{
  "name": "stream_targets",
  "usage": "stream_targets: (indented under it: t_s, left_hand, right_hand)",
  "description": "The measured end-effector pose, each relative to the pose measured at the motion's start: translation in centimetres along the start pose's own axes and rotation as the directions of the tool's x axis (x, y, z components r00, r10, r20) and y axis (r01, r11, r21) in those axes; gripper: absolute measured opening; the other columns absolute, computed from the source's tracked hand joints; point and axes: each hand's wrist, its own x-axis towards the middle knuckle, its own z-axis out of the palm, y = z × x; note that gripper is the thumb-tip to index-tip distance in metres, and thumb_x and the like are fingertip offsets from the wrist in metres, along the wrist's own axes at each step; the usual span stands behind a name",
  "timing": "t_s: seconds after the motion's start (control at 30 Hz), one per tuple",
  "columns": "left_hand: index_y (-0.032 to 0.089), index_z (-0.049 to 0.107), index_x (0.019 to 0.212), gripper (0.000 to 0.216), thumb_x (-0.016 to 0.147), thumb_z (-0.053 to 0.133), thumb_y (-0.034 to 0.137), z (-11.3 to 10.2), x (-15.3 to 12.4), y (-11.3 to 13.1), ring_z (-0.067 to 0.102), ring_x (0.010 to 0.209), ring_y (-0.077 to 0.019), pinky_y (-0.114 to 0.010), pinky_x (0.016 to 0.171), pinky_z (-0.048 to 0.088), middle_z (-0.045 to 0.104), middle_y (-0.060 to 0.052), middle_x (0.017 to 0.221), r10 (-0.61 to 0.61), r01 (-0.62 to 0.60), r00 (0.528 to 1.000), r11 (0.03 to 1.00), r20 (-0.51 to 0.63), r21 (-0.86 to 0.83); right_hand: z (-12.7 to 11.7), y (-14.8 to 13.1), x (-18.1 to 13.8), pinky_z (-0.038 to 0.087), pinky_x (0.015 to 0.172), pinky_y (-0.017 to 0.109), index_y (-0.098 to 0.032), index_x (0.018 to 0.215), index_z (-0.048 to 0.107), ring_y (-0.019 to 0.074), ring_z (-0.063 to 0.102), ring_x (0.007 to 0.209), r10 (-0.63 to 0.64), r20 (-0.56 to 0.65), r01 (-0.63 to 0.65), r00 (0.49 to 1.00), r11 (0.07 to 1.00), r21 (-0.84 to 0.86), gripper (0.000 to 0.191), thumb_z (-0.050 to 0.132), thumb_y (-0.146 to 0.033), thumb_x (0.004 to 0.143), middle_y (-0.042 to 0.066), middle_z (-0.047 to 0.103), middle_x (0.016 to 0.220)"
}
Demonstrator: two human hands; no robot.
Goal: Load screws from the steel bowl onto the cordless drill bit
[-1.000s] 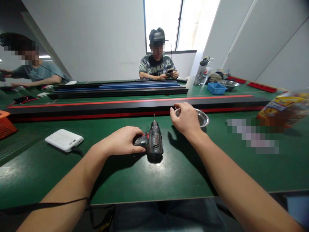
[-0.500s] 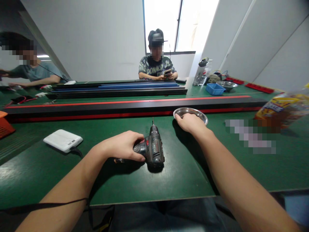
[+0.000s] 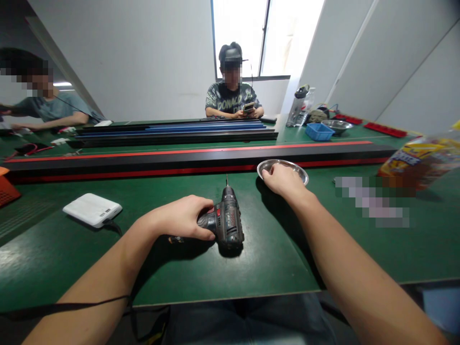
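Observation:
A black cordless drill lies on its side on the green table, its bit pointing away from me at the long bar. My left hand is wrapped round the drill's handle, thumb on the near side. To the right, my right hand reaches into a shallow metal bowl beside the bar. Its fingers are bent down and pressed together inside the bowl; their tips, and whatever they hold, are hidden. The long black bar with red edges lies across the table just beyond the drill and bowl.
A white power bank with a cable lies left, near an orange basket. Dark and blue strips lie farther back. A blue tray and snack bag are at right. One person sits opposite holding a phone, another at left.
My right fingers have shifted slightly and curled more inside the bowl. The left hand and the drill hold the same place on the table.

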Motion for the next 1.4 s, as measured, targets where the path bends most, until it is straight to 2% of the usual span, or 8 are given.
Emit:
stream_targets:
  t_s: [0.1, 0.33, 0.63, 0.8, 0.97, 1.07, 1.13, 1.4]
  left_hand:
    - [0.024, 0.070, 0.109, 0.046, 0.073, 0.080, 0.050, 0.0, 0.0, 0.0, 0.068, 0.084, -0.0218, -0.030, 0.075, 0.050, 0.074, 0.000, 0.099, 0.005, -0.005, 1.000, 1.000, 0.001, 0.004]
    - [0.022, 0.071, 0.109, 0.047, 0.072, 0.080, 0.049, 0.0, 0.0, 0.1, 0.068, 0.084, -0.0220, -0.030, 0.075, 0.050, 0.074, -0.001, 0.097, -0.007, 0.007, 1.000, 1.000, 0.000, -0.027]
    - [0.020, 0.070, 0.108, 0.050, 0.070, 0.080, 0.052, -0.2, 0.1, 0.3, 0.067, 0.086, -0.0232, -0.029, 0.077, 0.050, 0.074, -0.003, 0.098, -0.008, 0.009, 1.000, 1.000, 0.018, -0.029]
    - [0.021, 0.069, 0.107, 0.046, 0.073, 0.080, 0.051, -0.2, 0.1, 0.2, 0.066, 0.085, -0.0217, -0.028, 0.075, 0.048, 0.073, -0.001, 0.098, 0.002, -0.002, 1.000, 1.000, 0.018, -0.007]
    - [0.021, 0.067, 0.102, 0.045, 0.072, 0.082, 0.051, -0.2, 0.0, 0.4, 0.065, 0.081, -0.0197, -0.027, 0.069, 0.045, 0.071, 0.001, 0.093, 0.007, -0.006, 1.000, 1.000, 0.030, -0.028]
    - [0.022, 0.067, 0.100, 0.046, 0.070, 0.084, 0.051, -0.3, -0.2, 0.6, 0.064, 0.078, -0.0183, -0.026, 0.067, 0.044, 0.070, 0.003, 0.090, 0.010, -0.005, 0.997, 0.999, 0.082, -0.054]
    - [0.022, 0.067, 0.102, 0.048, 0.068, 0.085, 0.052, -0.3, -0.3, 0.7, 0.065, 0.079, -0.0183, -0.026, 0.067, 0.044, 0.071, 0.003, 0.091, 0.013, -0.007, 0.994, 0.998, 0.111, -0.059]
    - [0.022, 0.069, 0.109, 0.058, 0.064, 0.085, 0.054, -0.4, -0.4, 1.2, 0.065, 0.079, -0.0194, -0.026, 0.069, 0.047, 0.073, 0.000, 0.094, 0.034, -0.024, 0.987, 0.998, 0.157, -0.065]
  right_hand:
    - [0.1, 0.1, 0.1, 0.053, 0.094, 0.046, -0.009, 0.117, 0.073, 0.0378, 0.071, 0.107, -0.049, -0.082, 0.052, 0.995, 0.998, 0.026, 0.034, 0.054, -0.027, 0.094, 0.026, 0.073, 0.115]
    - [0.1, 0.7, 0.3, 0.051, 0.092, 0.037, -0.012, 0.117, 0.070, 0.0312, 0.070, 0.104, -0.111, -0.157, 0.125, 0.981, 0.989, 0.079, 0.035, 0.056, -0.007, 0.085, 0.020, 0.073, 0.112]
    - [-0.1, 0.5, 0.2, 0.051, 0.090, 0.040, -0.018, 0.106, 0.078, 0.0321, 0.073, 0.099, -0.084, -0.212, 0.109, 0.974, 0.988, 0.107, 0.020, 0.067, -0.020, 0.089, 0.015, 0.079, 0.103]
    - [-0.5, -0.1, -0.3, 0.053, 0.090, 0.042, -0.019, 0.102, 0.078, 0.0320, 0.074, 0.097, -0.096, -0.337, 0.167, 0.937, 0.968, 0.189, 0.016, 0.066, -0.022, 0.092, 0.014, 0.080, 0.101]
    - [-0.1, -2.3, -1.5, 0.057, 0.087, 0.036, -0.019, 0.101, 0.077, 0.0245, 0.076, 0.088, -0.219, -0.442, 0.421, 0.870, 0.796, 0.435, 0.011, 0.069, -0.019, 0.092, 0.008, 0.081, 0.097]
    - [1.3, -3.5, -2.3, 0.060, 0.084, 0.034, -0.018, 0.105, 0.076, 0.0225, 0.077, 0.088, -0.273, -0.432, 0.494, 0.859, 0.661, 0.565, 0.014, 0.069, -0.018, 0.092, 0.008, 0.081, 0.099]
    - [2.4, -4.1, -2.7, 0.060, 0.086, 0.034, -0.019, 0.104, 0.077, 0.0220, 0.078, 0.090, -0.295, -0.413, 0.501, 0.862, 0.621, 0.603, 0.013, 0.069, -0.018, 0.093, 0.007, 0.081, 0.099]
    - [4.9, -4.8, -2.4, 0.059, 0.095, 0.037, -0.021, 0.107, 0.079, 0.0242, 0.078, 0.099, -0.318, -0.339, 0.462, 0.885, 0.683, 0.566, 0.014, 0.070, -0.020, 0.096, 0.008, 0.082, 0.107]
